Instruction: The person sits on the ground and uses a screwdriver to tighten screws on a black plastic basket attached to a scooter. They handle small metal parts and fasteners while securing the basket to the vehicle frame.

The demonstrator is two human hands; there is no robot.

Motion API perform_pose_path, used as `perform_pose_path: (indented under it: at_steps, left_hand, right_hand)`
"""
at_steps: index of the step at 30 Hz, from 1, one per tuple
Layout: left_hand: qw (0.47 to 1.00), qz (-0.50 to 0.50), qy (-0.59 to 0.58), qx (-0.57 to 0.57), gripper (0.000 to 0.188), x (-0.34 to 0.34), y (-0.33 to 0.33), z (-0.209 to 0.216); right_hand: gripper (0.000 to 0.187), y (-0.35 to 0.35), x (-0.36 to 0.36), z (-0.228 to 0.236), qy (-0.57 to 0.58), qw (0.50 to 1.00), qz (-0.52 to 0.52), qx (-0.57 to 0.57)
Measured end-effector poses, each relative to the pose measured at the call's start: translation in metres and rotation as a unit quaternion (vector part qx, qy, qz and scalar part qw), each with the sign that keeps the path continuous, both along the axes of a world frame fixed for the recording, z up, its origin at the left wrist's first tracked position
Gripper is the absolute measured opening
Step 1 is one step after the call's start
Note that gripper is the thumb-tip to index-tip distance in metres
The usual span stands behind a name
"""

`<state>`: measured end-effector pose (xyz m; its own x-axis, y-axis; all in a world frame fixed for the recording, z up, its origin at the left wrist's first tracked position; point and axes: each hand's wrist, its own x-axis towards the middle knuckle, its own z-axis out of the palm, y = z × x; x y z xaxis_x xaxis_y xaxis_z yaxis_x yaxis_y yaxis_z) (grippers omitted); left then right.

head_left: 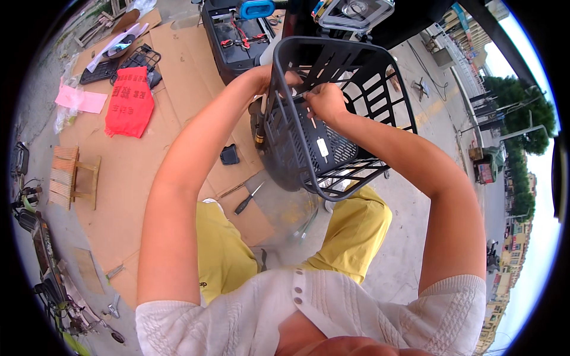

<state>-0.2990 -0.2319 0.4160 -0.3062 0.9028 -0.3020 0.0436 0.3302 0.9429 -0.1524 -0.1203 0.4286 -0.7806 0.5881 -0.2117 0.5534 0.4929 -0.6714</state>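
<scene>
A black plastic basket [323, 190] with slatted walls stands in front of me, its open side toward me. My right hand [325, 102] reaches inside it with thumb and fingers pinched together near the far left wall. What the pinch holds is too small to make out. My left hand [265, 77] is at the basket's left side, partly hidden by its rim and slats, so its fingers do not show clearly. A small white label [322, 147] is on the basket's perforated panel.
Flattened cardboard [184, 65] covers the ground at left, with a screwdriver [248, 199], a small black part [230, 155], a red bag [130, 102] and a wooden stool [74, 178]. An open compartment [240, 38] with red wires lies beyond my left hand. Bicycle parts [59, 279] lie at lower left.
</scene>
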Motion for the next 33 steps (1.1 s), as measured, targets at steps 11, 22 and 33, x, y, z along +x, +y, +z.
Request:
perform_pose_path:
  at_steps: [11,22,33]
  left_hand:
    - [0.975,-0.119,-0.063,0.177,0.009,-0.022,0.015,-0.043]
    - [0.994,-0.066,-0.063,0.054,0.035,-0.009,-0.002,0.001]
    - [0.995,-0.073,0.034,0.059,0.033,-0.022,0.007,-0.018]
  right_hand:
    - [0.014,0.001,-0.012,-0.016,0.065,0.935,-0.158,-0.311]
    - [0.01,0.012,-0.005,-0.008,0.039,0.864,-0.159,-0.476]
    - [0.016,-0.001,-0.007,-0.01,0.031,0.967,-0.083,-0.24]
